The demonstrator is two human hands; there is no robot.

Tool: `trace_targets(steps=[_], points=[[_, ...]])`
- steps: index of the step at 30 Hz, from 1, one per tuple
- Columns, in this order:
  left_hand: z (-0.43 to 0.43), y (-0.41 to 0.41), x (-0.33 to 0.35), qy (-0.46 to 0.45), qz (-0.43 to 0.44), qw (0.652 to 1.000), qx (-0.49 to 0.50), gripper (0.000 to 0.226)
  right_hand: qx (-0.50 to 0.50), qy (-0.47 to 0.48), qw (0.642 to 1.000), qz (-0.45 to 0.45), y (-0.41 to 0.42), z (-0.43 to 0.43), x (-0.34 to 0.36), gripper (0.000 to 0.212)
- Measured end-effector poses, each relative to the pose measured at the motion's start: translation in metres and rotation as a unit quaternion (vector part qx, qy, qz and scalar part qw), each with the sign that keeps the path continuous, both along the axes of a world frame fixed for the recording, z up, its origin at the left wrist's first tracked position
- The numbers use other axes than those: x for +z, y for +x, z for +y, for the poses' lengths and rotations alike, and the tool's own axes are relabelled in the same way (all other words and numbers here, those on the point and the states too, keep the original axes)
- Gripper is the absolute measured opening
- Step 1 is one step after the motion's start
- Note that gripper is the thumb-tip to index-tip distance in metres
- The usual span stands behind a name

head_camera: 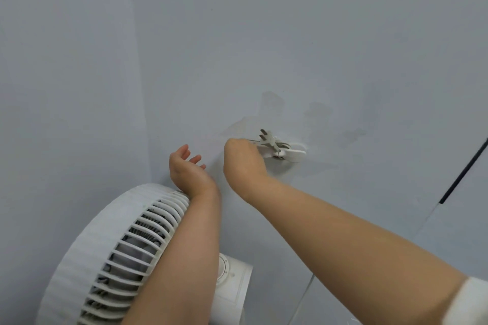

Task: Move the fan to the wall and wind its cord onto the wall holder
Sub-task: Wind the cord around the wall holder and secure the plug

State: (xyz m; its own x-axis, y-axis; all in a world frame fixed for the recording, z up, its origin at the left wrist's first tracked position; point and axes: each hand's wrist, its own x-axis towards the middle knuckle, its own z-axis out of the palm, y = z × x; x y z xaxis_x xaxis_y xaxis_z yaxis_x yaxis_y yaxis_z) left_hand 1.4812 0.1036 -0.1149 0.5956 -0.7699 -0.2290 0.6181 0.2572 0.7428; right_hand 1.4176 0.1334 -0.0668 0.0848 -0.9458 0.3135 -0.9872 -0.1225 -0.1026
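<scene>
A white fan [113, 253] with a ribbed round grille stands at the lower left, close to the pale wall. A white cord holder [290, 152] is fixed on the wall at centre right, with the cord wound on it and the plug [266, 138] lying on top, prongs pointing up-left. My right hand [241, 157] reaches to the holder's left end; its fingers are hidden behind the wrist, at the plug and cord. My left hand [184, 165] hovers above the fan's top rim, palm up, fingers relaxed and empty. A thin cord [303, 295] hangs down the wall beside the fan.
A wall corner [142, 87] runs vertically at the left, right behind the fan. A dark door edge [464, 169] slants down the far right. The fan's white motor housing [232, 282] sits at the bottom centre.
</scene>
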Motion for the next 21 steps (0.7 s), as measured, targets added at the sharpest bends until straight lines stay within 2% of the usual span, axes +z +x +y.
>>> trace_targets(steps=[3, 9, 21], points=[[-0.002, 0.001, -0.001, 0.001, -0.005, 1.000, -0.004, 0.034, -0.002, 0.009, 1.000, 0.010, -0.004, 0.000, -0.007, 0.024], [-0.003, -0.001, -0.001, -0.002, -0.002, 1.000, -0.007, 0.033, -0.010, 0.043, 0.998, 0.039, -0.018, -0.003, -0.023, 0.033], [-0.002, -0.014, 0.000, -0.002, -0.009, 0.998, -0.058, 0.037, -0.006, 0.089, 0.982, 0.168, -0.073, 0.015, -0.042, 0.030]])
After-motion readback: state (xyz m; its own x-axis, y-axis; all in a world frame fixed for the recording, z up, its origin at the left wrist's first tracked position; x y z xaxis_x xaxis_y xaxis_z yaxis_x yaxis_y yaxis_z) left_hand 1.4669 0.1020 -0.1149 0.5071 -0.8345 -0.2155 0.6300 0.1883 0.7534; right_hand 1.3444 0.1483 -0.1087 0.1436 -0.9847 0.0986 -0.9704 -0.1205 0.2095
